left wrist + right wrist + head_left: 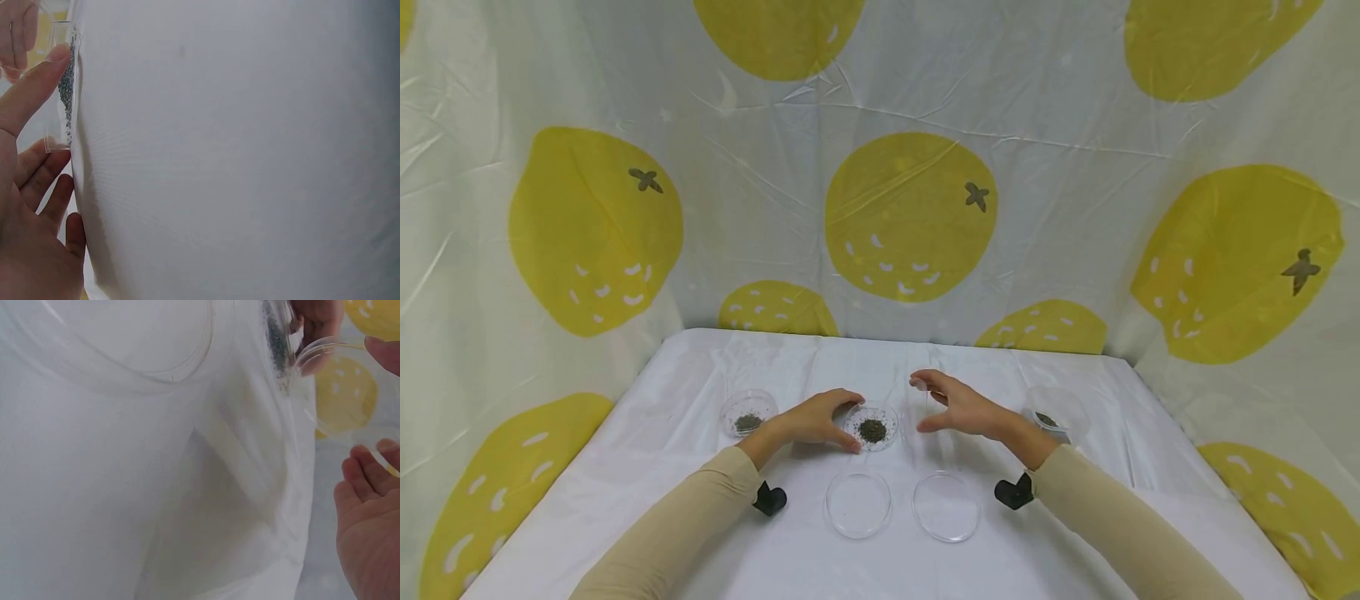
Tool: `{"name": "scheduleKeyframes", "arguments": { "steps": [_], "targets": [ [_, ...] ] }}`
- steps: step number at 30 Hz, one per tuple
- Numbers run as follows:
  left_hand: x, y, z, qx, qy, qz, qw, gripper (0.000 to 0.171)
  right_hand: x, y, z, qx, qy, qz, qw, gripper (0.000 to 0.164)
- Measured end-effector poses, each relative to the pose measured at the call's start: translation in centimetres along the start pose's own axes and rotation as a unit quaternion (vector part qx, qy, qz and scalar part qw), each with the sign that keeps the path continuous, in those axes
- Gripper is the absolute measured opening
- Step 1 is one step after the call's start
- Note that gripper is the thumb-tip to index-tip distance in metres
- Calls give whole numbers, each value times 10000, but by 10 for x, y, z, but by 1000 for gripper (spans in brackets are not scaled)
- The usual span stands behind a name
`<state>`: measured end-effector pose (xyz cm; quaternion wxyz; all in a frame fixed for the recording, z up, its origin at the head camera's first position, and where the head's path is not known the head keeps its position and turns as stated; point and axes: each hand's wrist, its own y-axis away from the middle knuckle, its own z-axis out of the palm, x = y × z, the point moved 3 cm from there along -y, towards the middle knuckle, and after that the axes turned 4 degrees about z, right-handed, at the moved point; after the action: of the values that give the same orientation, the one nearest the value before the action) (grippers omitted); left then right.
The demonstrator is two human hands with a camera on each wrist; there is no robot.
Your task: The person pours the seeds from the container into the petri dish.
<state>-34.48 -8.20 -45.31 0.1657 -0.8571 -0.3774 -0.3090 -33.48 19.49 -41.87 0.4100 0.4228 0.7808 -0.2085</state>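
Far left, lemon-print curtain [467, 167] behind your white-covered table [655, 425]. Next, left petri dish [749, 402] with dark green flakes [748, 422] in it, just beyond your left wrist. Beige left sleeve [692, 500], then a black wrist mount [770, 499] under that wrist. Your left hand [811, 418] holds the middle petri dish [888, 416] by its rim, thumb on the near side, fingers round the far side. That dish is upright, in the middle of the table, a dark green heap [872, 430] at its centre and crumbs scattered round it. Nearer you, a clear round piece [858, 506] lies flat, can't tell dish or lid; a second clear disc [946, 507] lies just right of it, the two apart. Your right hand [966, 408] has thumb and fingers spread wide, gripping a clear lid [342, 403] by opposite edges, tipped nearly on edge, right of the middle dish. Past your right wrist, a second black mount [1015, 492], then the right petri dish [1070, 406], green flakes inside, partly hidden by your forearm.
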Motion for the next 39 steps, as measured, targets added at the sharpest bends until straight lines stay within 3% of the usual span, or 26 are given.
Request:
{"name": "scheduleKeyframes", "arguments": {
  "steps": [20, 39],
  "targets": [
    [-4, -2, 0, 1, -25, -41, 10000, 84, -4, -18, 15, -206, -600, -25, 9980, 83],
    [-4, -3, 1, -15, -34, -48, 10000, 84, -7, -29, 23, -141, -364, -109, 9992, 84]
  ]
}}
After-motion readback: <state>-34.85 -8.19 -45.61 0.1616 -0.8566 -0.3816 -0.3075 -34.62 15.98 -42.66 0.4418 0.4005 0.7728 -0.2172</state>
